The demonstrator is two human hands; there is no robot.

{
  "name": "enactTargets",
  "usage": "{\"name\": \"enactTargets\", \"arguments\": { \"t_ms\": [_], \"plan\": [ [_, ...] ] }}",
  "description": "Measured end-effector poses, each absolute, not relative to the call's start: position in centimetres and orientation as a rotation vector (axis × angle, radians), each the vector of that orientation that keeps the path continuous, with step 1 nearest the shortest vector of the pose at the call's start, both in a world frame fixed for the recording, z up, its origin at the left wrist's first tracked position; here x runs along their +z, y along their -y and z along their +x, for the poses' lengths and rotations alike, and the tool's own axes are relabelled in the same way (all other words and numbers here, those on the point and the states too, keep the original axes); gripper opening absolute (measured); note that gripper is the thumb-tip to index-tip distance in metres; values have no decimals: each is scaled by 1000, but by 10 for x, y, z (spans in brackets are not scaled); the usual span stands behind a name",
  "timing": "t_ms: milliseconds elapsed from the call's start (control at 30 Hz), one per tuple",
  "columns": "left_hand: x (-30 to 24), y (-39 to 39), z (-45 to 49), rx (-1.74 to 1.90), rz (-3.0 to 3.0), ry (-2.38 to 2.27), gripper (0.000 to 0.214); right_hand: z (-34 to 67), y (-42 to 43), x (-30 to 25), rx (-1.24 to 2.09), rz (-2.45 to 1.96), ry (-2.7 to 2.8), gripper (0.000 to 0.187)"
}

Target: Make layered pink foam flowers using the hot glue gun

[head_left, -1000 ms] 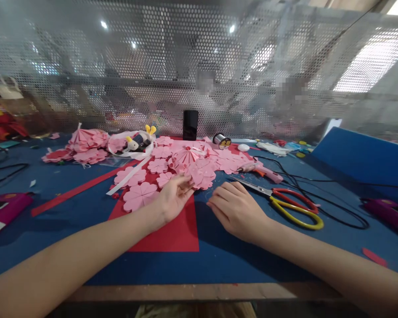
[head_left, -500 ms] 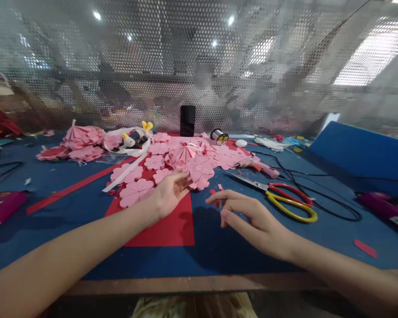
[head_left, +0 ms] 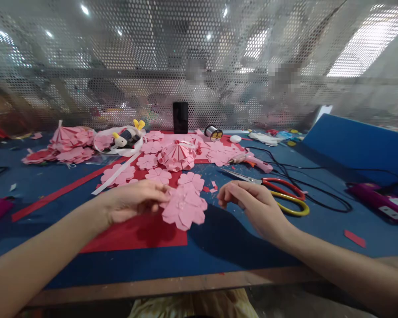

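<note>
My left hand (head_left: 132,201) pinches a pink paper flower (head_left: 185,206) by its left edge and holds it lifted a little above the red paper sheet (head_left: 135,236). My right hand (head_left: 252,205) hovers just right of the flower with its fingers curled in and nothing visible in them. More pink paper flowers (head_left: 159,176) and a folded pink paper umbrella (head_left: 177,154) lie beyond on the blue table (head_left: 219,247).
Red-and-yellow scissors (head_left: 278,190) lie right of my right hand, with a pink glue gun (head_left: 254,161) and black cables behind. A magenta tool (head_left: 378,198) sits far right, a black cup (head_left: 180,117) and wire spool (head_left: 213,133) at the back, and a perforated metal screen behind.
My left hand took a pink flower from the pile and drew it toward me, above the red sheet. My right hand rose off the table and curled its fingers.
</note>
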State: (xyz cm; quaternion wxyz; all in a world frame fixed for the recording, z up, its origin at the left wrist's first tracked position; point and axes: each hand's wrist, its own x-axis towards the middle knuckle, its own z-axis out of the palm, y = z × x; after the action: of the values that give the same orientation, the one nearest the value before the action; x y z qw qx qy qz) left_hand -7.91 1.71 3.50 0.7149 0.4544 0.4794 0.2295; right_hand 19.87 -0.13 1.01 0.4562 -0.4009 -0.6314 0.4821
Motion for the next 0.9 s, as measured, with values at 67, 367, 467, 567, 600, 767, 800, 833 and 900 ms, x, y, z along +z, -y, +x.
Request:
{"name": "enactTargets", "arguments": {
  "t_ms": [67, 367, 467, 567, 600, 767, 800, 833, 900],
  "plan": [
    [27, -10, -71, 407, 1050, -1063, 27, 199, -1, 13, 1138, -1000, 1578, 35],
    [25, 10, -52, 264, 1811, -1373, 44, 197, -11, 31, 959, -1009, 1813, 37],
    [27, 0, -54, 372, 2408, -1635, 37, 194, -14, 34, 957, -994, 1859, 36],
    [18, -26, -52, 517, 2766, -1250, 35, 191, -17, 36, 969, -948, 1907, 34],
    [14, -36, -51, 531, 2834, -1093, 39, 190, -18, 37, 976, -929, 1920, 33],
    [3, -77, -48, 226, 2907, -756, 45, 192, -21, 37, 916, -822, 2067, 33],
    [3, -81, -48, 183, 2900, -760, 46, 193, -20, 37, 890, -800, 2105, 32],
    [3, -83, -48, 152, 2898, -755, 45, 194, -20, 37, 864, -778, 2140, 32],
    [5, -84, -48, 124, 2905, -715, 43, 197, -17, 36, 821, -731, 2204, 29]
  ]
}}
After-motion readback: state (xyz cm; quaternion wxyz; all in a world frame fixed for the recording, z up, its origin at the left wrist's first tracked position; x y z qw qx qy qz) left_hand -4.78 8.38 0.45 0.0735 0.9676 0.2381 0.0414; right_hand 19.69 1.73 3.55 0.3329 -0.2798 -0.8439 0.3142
